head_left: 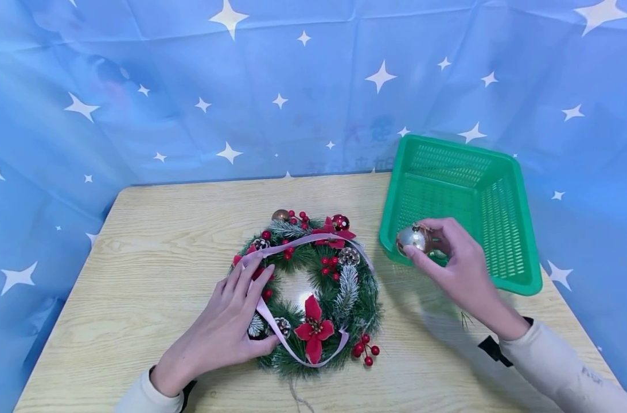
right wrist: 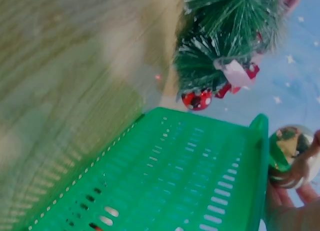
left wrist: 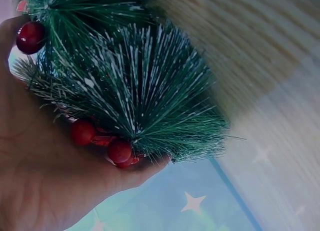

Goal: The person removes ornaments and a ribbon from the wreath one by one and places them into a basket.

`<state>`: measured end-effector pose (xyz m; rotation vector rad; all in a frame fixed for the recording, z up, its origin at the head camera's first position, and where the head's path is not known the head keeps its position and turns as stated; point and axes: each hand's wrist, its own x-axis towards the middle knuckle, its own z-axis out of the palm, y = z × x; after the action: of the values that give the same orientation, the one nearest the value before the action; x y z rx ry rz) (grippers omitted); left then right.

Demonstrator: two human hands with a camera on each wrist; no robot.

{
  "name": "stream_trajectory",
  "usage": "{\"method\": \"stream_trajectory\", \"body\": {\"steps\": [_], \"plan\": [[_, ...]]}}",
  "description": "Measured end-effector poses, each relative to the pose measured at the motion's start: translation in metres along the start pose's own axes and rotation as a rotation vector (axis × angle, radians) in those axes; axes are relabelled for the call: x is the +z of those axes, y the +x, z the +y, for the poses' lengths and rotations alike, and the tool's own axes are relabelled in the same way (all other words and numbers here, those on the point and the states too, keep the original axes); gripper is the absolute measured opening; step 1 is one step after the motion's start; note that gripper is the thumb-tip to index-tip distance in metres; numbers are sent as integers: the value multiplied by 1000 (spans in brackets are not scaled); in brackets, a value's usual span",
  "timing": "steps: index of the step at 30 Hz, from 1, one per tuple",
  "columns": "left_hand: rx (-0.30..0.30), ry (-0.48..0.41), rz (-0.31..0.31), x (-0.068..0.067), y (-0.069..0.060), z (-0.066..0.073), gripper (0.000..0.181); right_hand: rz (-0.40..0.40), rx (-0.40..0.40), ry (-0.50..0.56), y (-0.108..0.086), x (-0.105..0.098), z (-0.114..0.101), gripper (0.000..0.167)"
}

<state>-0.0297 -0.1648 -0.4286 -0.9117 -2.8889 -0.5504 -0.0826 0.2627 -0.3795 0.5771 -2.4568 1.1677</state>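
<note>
Right hand (head_left: 458, 261): grasping the silver bauble (head_left: 411, 239) between thumb and fingers, at the near left corner of the basket (head_left: 504, 229). From overhead the bauble overlaps the rim; whether it clears the plastic I can't tell.

Left hand (head_left: 228, 324): not clenched — fingers long and spread over the left side of the wreath (head_left: 362, 295), thumb at its near left. The wreath lies flat on the table (head_left: 163, 258), left of the basket. My fingertips meet the pink ribbon (head_left: 265, 311), which loops loosely over the greenery.

Handling notes. The bauble looks smooth and probably slips easily, so I'd keep the pinch light but even, thumb opposing fingers, and keep it off the basket rim to avoid a scuff. Left hand best kept as a broad, gentle weight: enough to steady the ring, not so much that it flattens needles or drags the ribbon.

Watch the near side: a red poinsettia (head_left: 314, 331) sits there under the loop, with a berry sprig (head_left: 359, 347) at the right edge — attached or loose, can't say. A careless sleeve could snag either one.
</note>
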Motion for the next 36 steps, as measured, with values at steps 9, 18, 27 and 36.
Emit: {"method": "stream_trajectory", "body": {"steps": [9, 18, 27, 36], "plan": [[-15, -9, -14, 0, -2, 1, 124, -51, 137, -67, 12, -12, 13, 42], [-23, -10, -17, 1, -3, 2, 123, -123, 267, -108, 22, -24, 33, 41], [-14, -3, -8, 1, -2, 1, 123, -187, 287, -142, 30, -36, 53, 46], [-9, 4, -17, 0, -1, 1, 121, -281, 251, -229, 32, -39, 68, 47]]}}
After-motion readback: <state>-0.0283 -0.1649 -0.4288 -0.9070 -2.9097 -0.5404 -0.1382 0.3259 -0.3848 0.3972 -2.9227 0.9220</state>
